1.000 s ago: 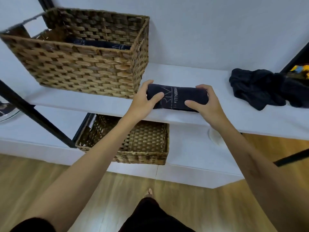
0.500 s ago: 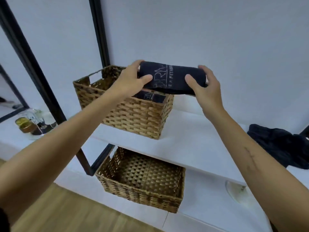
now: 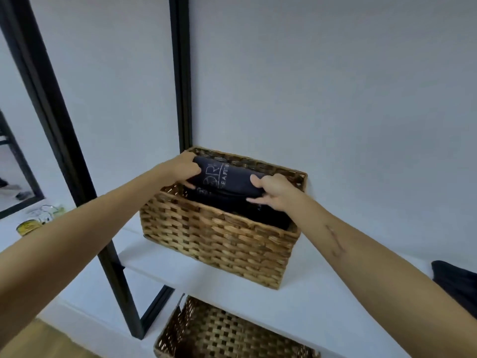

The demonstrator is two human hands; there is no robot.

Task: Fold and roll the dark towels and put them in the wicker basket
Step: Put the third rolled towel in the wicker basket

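A rolled dark towel [image 3: 227, 180] with pale lettering hangs inside the mouth of the wicker basket [image 3: 219, 241], which stands on the white shelf [image 3: 322, 301]. My left hand [image 3: 182, 167] grips the roll's left end and my right hand [image 3: 275, 189] grips its right end. Beneath it another rolled dark towel [image 3: 247, 209] lies in the basket, partly hidden by the front wall.
A heap of unfolded dark towels [image 3: 456, 285] lies at the shelf's right edge. A second wicker basket [image 3: 227, 334] sits on the lower shelf. Black frame posts [image 3: 180, 73] rise behind the basket and at left [image 3: 64, 151]. Small jars [image 3: 38, 220] stand far left.
Both hands lifted the rolled towel off the shelf, carried it left over the basket and lowered it into the basket's opening. The view swung left and upward.
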